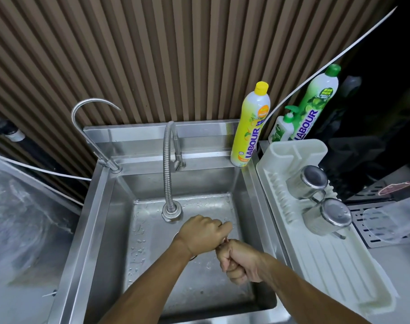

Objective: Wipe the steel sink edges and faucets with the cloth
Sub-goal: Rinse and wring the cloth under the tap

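Note:
Both my hands are over the steel sink (94,218) basin, close together and clenched. My left hand (203,232) is a fist just in front of the flexible faucet's nozzle. Touching it, my right hand (238,263) is fisted below and to the right. Only a small pale bit of the cloth (225,240) shows between the two fists; the rest is hidden inside them. The flexible steel faucet (167,164) arches from the back ledge down into the basin. A thin gooseneck tap (82,108) stands at the back left corner. Water drops lie on the basin floor.
A yellow detergent bottle (250,127) stands on the sink's back right corner, with a green bottle (316,101) and a small pump bottle (282,129) behind it. A white drying tray (316,265) with two steel cups (308,182) lies right of the sink. Clear plastic sheeting (19,218) covers the left.

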